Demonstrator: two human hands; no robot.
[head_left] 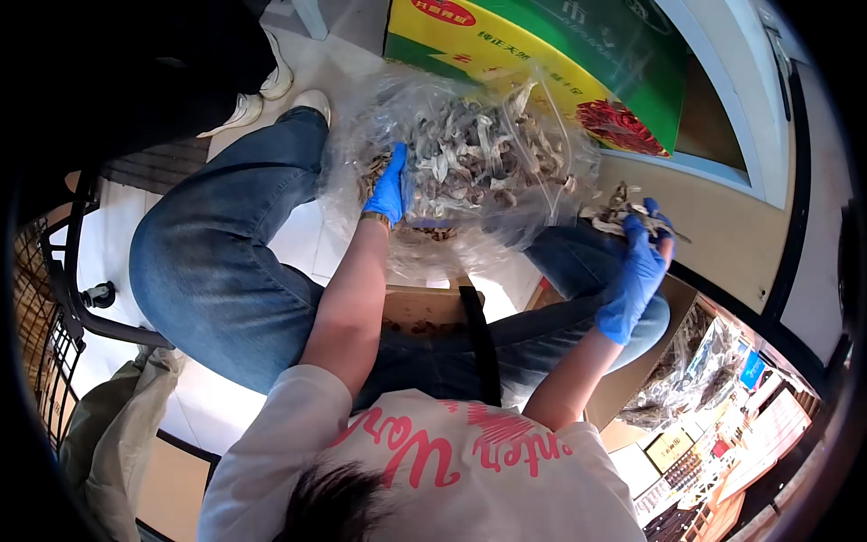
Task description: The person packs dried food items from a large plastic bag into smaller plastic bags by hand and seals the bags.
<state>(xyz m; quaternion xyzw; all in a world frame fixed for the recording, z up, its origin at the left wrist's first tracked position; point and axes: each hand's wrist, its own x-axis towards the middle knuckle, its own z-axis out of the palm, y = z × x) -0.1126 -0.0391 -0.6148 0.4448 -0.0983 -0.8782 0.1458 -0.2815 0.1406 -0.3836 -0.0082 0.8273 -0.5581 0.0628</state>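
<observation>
In front of me a large clear plastic bag point(357, 113) lies spread wide, with a heap of greyish, curled dried mushrooms point(470, 149) in it. My left hand point(390, 188), in a blue glove, rests at the left side of the heap. Its fingers look stretched out against the mushrooms, though their far side is hidden. Out to the right of the bag, my right hand point(638, 257), also gloved in blue, is closed around a loose bunch of dried mushrooms point(619, 210). Several pieces stick out past its fingers.
Behind the bag stands a green and yellow printed carton point(506, 45). Below the bag, between my legs, is a cardboard box point(420, 307) with brown bits inside. Another box at right holds a plastic bag point(686, 379). Someone's shoes point(271, 77) are at upper left, near a black wire cart point(68, 298).
</observation>
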